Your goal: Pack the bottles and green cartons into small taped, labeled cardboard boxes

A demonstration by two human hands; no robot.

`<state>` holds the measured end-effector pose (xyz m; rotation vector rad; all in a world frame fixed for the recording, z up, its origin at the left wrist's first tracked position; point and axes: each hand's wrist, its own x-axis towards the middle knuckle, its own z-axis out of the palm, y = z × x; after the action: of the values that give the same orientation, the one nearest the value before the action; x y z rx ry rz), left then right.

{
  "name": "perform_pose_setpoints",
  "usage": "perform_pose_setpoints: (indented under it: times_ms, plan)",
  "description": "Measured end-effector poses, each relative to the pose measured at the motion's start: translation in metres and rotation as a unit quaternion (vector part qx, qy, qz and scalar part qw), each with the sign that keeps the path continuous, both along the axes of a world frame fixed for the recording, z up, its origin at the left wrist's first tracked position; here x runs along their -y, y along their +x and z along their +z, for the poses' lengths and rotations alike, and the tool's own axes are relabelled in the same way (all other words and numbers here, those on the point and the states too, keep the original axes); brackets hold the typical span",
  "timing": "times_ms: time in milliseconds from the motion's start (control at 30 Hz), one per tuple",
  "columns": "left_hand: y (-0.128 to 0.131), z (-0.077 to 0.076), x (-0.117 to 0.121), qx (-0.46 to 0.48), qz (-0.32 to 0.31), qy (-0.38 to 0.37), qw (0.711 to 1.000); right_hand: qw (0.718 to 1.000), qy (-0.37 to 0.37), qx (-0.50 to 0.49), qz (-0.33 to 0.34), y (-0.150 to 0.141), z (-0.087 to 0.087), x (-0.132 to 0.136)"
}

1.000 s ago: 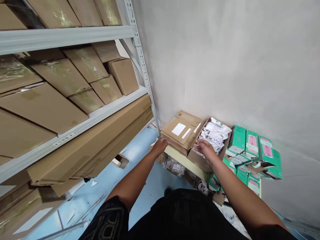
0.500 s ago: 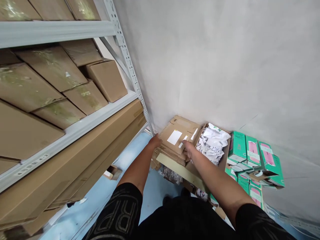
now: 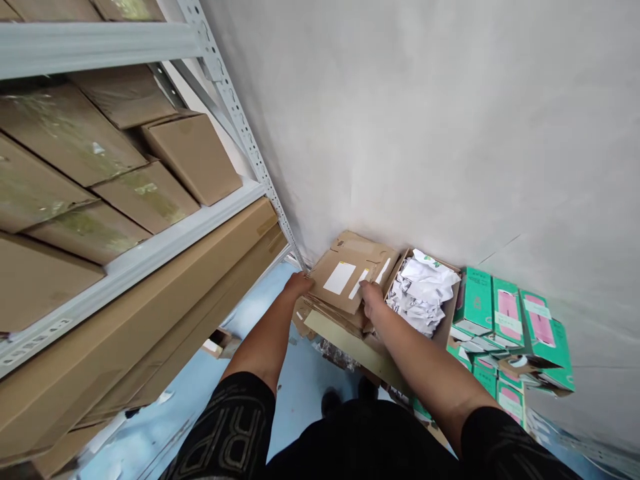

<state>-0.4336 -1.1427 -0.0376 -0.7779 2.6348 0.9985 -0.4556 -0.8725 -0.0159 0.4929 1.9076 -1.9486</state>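
"So, in the head view, where is the left hand (image 3: 300,283)?"

"At the left edge of the cardboard stack (image 3: 350,257), fingers bent and touching it. I can't tell whether they are clamped on it or merely resting there."

"And the right hand (image 3: 373,300)?"

"Across from it, at the right side of the stack's near part, with its fingers curled against the cardboard beside a narrow white label. Whether they pinch it, I can't tell either; the undersides are hidden."

"Where does the stack lie?"

"On a pale table (image 3: 350,343), close to the wall (image 3: 425,120). It is made of flat brown pieces, and the top one bears a large white label (image 3: 340,278)."

"What is next to it?"

"Just to its right, an open carton (image 3: 453,303) full of crumpled white paper (image 3: 420,293). Further right come green boxes (image 3: 475,300) with pink panels, some on top of others."

"What about the other side?"

"A light metal rack (image 3: 233,113) with brown boxes (image 3: 193,153) on its shelves. Long cartons (image 3: 200,277) lie beneath the middle shelf."

"And down below?"

"Blue floor (image 3: 300,380), with dark shoes (image 3: 331,402) near the table, and clear plastic wrap (image 3: 335,353) under its near edge."
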Motion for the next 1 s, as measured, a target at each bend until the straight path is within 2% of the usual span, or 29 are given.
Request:
perform_pose_setpoints:
  times_ms: [100,200,300,400,467,567,633,700,833,1000]
  plan:
    - [0.015,0.006,-0.001,-0.007,0.02,0.046,0.999,1.0,0.006,0.014,-0.015,-0.001,0.015,-0.005]
    - [0.035,0.019,-0.006,-0.041,0.052,0.084,0.994,1.0,-0.015,-0.019,-0.005,0.002,0.035,-0.013]
    - [0.052,0.036,-0.014,-0.078,0.089,0.11,0.987,0.995,-0.065,-0.063,0.034,0.01,0.054,-0.025]
    - [0.067,0.06,-0.025,-0.112,0.107,0.145,0.977,0.986,-0.121,-0.084,0.084,0.022,0.07,-0.043]
    - [0.078,0.08,-0.034,-0.151,0.099,0.229,0.957,0.981,-0.141,-0.089,0.096,0.033,0.078,-0.056]
    - [0.093,0.11,-0.05,-0.207,0.071,0.384,0.897,0.981,-0.147,-0.093,0.086,0.049,0.087,-0.075]
    - [0.103,0.127,-0.06,-0.219,0.054,0.439,0.87,0.982,-0.144,-0.097,0.07,0.06,0.093,-0.086]
    - [0.111,0.137,-0.069,-0.224,0.04,0.466,0.855,0.984,-0.142,-0.097,0.044,0.071,0.099,-0.095]
    - [0.13,0.139,-0.084,-0.228,0.012,0.487,0.843,0.986,-0.116,-0.12,-0.024,0.1,0.105,-0.107]
    - [0.166,0.122,-0.094,-0.182,-0.051,0.517,0.835,0.981,-0.038,-0.152,-0.114,0.159,0.1,-0.113]
